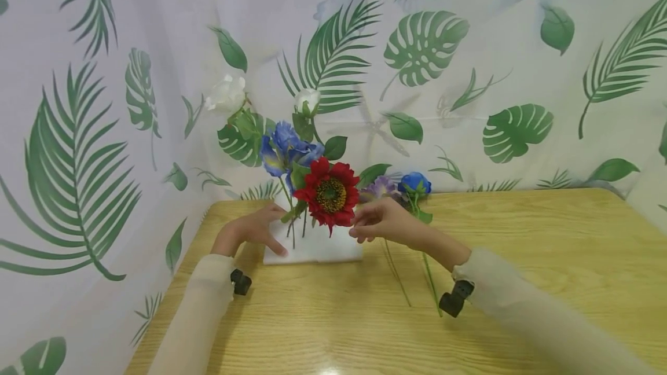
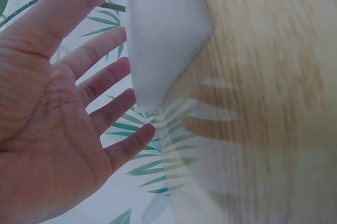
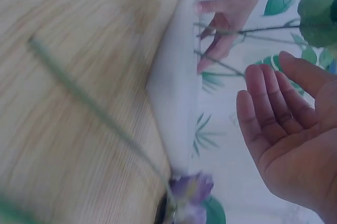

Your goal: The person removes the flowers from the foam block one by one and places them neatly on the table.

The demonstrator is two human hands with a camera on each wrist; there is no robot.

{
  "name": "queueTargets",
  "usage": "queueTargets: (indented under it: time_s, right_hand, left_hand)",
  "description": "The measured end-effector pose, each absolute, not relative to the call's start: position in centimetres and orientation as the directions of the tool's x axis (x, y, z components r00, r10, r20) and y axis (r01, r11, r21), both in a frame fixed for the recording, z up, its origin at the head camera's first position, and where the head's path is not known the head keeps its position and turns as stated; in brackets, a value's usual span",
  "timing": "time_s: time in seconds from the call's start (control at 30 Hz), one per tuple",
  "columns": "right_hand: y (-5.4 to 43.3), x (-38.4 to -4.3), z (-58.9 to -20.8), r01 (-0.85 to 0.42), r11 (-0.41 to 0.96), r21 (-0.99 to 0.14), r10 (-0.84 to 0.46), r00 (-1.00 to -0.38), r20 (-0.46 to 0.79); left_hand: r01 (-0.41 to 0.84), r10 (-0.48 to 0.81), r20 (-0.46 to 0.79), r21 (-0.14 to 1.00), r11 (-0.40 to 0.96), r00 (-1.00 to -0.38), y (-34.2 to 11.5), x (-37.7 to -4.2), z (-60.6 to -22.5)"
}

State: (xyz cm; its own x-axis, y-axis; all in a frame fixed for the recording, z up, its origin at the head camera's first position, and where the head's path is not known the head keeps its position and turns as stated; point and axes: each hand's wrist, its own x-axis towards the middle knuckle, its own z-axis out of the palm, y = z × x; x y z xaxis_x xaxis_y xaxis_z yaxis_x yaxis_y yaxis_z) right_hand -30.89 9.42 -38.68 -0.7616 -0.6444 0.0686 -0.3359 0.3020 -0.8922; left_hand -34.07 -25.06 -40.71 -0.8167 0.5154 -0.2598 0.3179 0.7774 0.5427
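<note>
A white foam block (image 1: 333,252) lies on the table with several artificial flower stems standing in it. Among them are a red flower with a dark yellow-flecked centre (image 1: 331,194), a blue iris (image 1: 286,148), a full white flower (image 1: 227,95) and a small white bud (image 1: 307,99). My left hand (image 1: 256,228) rests at the block's left end, fingers spread and straight along it in the left wrist view. Just right of the red bloom hovers my right hand (image 1: 388,223). Its fingers bend gently, and the right wrist view shows its palm (image 3: 303,166) bare.
Right of the block, a purple flower (image 1: 383,186) and a blue rose (image 1: 415,183) lie on the wooden table (image 1: 521,259), stems toward the front edge. A leaf-printed cloth (image 1: 443,103) hangs behind and along the left side.
</note>
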Motion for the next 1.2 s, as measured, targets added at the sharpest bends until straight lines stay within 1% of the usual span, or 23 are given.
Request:
queueTargets:
  time_s: [0.07, 0.2, 0.4, 0.5, 0.73, 0.83, 0.97, 1.2]
  right_hand:
    - [8.4, -30.8, -38.6, -0.328, 0.299, -0.896, -0.631, -0.772, 0.072]
    - [6.7, -30.8, -38.6, -0.305, 0.316, -0.898, -0.577, -0.813, 0.073]
    - [4.7, -31.0, -39.2, -0.337, 0.282, -0.898, -0.521, -0.84, 0.151]
    - [3.8, -31.1, -39.4, -0.364, 0.241, -0.899, -0.507, -0.838, 0.203]
    - [1.8, -31.2, -39.7, -0.399, 0.086, -0.913, -0.517, -0.801, 0.302]
    - [1.1, -31.2, -39.8, -0.375, 0.027, -0.926, -0.483, -0.817, 0.317]
    - [0.5, -31.1, -40.0, -0.357, 0.005, -0.934, -0.451, -0.834, 0.317]
    - [-0.2, -30.4, -39.6, -0.401, -0.028, -0.916, -0.442, -0.817, 0.371]
  left_hand:
    - [0.317, 0.513, -0.258, 0.542, 0.778, -0.818, -25.0, -34.1, -40.8]
    - [0.313, 0.503, -0.26, 0.531, 0.787, -0.824, -25.1, -34.2, -41.0]
    - [0.334, 0.512, -0.253, 0.514, 0.79, -0.821, -25.2, -34.4, -41.3]
    - [0.35, 0.524, -0.243, 0.514, 0.783, -0.816, -25.2, -34.4, -41.3]
    - [0.357, 0.532, -0.229, 0.524, 0.773, -0.815, -25.3, -34.4, -41.3]
    - [0.354, 0.534, -0.226, 0.535, 0.767, -0.815, -25.2, -34.4, -41.2]
    - [0.337, 0.521, -0.235, 0.537, 0.773, -0.821, -25.3, -34.4, -41.2]
    - [0.316, 0.504, -0.254, 0.532, 0.786, -0.826, -25.3, -34.3, -41.1]
